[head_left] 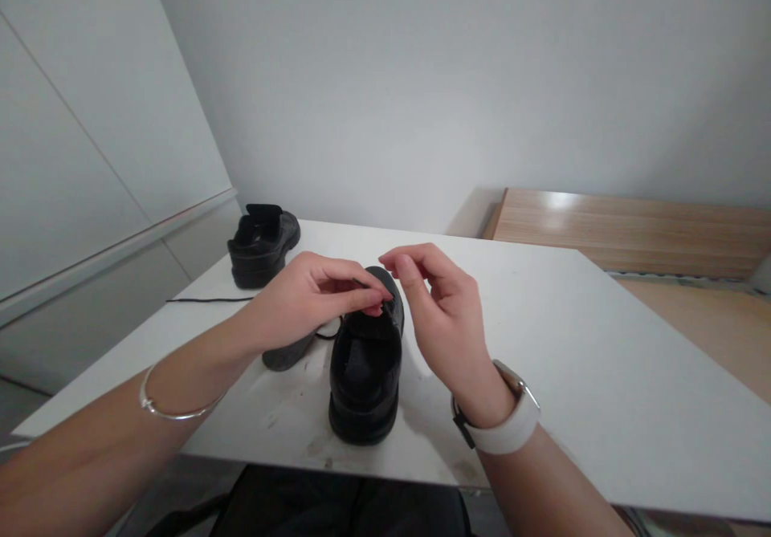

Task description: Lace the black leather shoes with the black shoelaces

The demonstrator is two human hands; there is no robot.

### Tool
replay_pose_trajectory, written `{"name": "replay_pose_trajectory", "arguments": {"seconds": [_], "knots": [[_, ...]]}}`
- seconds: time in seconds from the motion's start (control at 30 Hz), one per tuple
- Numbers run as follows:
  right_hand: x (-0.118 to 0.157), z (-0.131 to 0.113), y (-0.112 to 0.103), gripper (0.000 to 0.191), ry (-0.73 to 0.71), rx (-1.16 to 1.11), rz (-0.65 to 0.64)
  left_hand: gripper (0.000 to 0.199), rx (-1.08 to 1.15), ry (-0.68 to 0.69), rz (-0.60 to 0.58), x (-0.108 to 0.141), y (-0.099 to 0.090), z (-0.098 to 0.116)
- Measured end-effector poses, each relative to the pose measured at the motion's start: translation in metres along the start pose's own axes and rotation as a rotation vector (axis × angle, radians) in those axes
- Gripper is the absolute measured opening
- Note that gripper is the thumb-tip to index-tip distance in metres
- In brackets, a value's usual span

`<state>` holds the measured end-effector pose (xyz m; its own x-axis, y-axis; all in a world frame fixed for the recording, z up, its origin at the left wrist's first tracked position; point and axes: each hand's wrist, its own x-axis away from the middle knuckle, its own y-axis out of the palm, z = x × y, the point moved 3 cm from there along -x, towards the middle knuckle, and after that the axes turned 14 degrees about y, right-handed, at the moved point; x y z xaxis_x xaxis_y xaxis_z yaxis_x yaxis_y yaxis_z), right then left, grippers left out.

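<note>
— "Left hand point(316, 288) pinching a dark lace point(360, 282), right hand point(444, 304) apart from it, loosely curled, its grip unclear!"
— "And the black shoe point(365, 396)?"
— "Just under the left fingertips, heel toward the counter's point(572, 376) near edge!"

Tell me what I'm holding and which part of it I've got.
Your left hand pinches a black shoelace between thumb and fingertips, seemingly near one end, over a black lace-up shoe. Your right hand holds nothing visible.

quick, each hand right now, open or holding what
Left hand: closed, pinching a thin black shoelace over the nearer black shoe.
Right hand: partly open, fingers curled, nothing visible held.
</note>
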<state>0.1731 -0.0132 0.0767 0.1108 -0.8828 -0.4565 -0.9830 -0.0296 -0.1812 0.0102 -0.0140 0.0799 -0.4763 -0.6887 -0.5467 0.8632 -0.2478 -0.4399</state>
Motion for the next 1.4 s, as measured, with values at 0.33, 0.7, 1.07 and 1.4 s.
{"name": "replay_pose_trajectory", "arguments": {"seconds": [0.33, 0.7, 1.07, 1.4], "knots": [[-0.006, 0.030, 0.016, 0.021, 0.303, -0.186, -0.402, 0.011, -0.967, 0.744, -0.008, 0.020, 0.004, 0.015], [-0.004, 0.043, 0.009, 0.018, 0.515, -0.400, -0.298, 0.009, -0.766, 0.663, 0.172, 0.027, -0.002, 0.007], [0.011, 0.068, -0.047, 0.021, 0.347, 0.140, 0.068, 0.020, 0.098, -0.058, 0.355, 0.047, -0.010, -0.035], [0.002, -0.006, -0.009, 0.008, -0.099, 0.277, 0.009, 0.016, -0.017, -0.044, 0.056, -0.004, 0.012, -0.009]]}}
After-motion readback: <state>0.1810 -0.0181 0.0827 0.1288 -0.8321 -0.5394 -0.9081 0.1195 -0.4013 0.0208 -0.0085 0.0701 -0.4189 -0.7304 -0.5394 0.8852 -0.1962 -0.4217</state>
